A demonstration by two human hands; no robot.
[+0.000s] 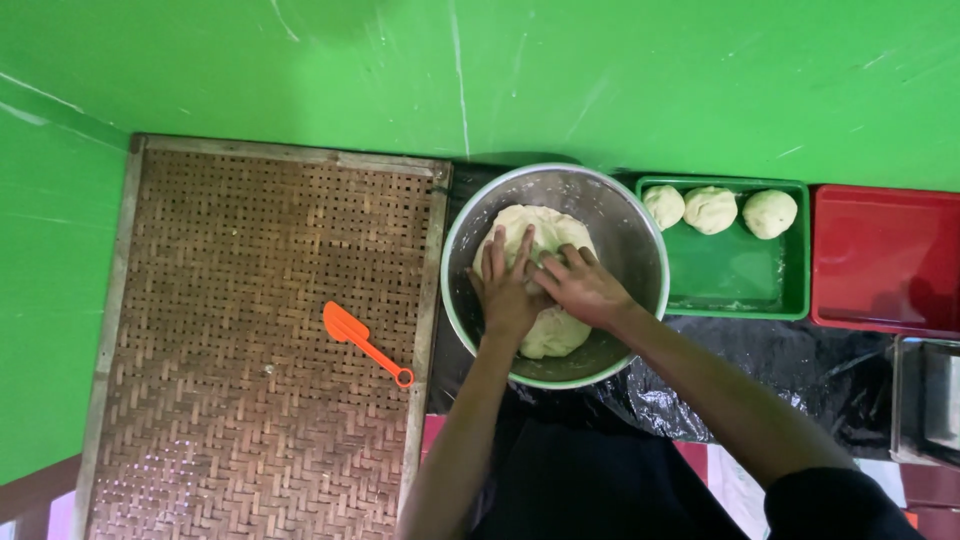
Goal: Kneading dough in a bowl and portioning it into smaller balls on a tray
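A large metal bowl (630,225) holds a big pale lump of dough (545,232). Both my hands press down on that dough. My left hand (506,288) lies flat on it with fingers spread. My right hand (582,287) sits beside and partly over the left, fingers curled into the dough. The lower part of the dough shows below my hands, and the middle is hidden under them.
A woven bamboo tray (230,330) lies to the left with an orange plastic scraper (362,341) on it. Right of the bowl, a green tray (735,275) holds three dough balls (710,209). A red tray (885,260) stands further right. Black plastic sheet (790,365) covers the surface below.
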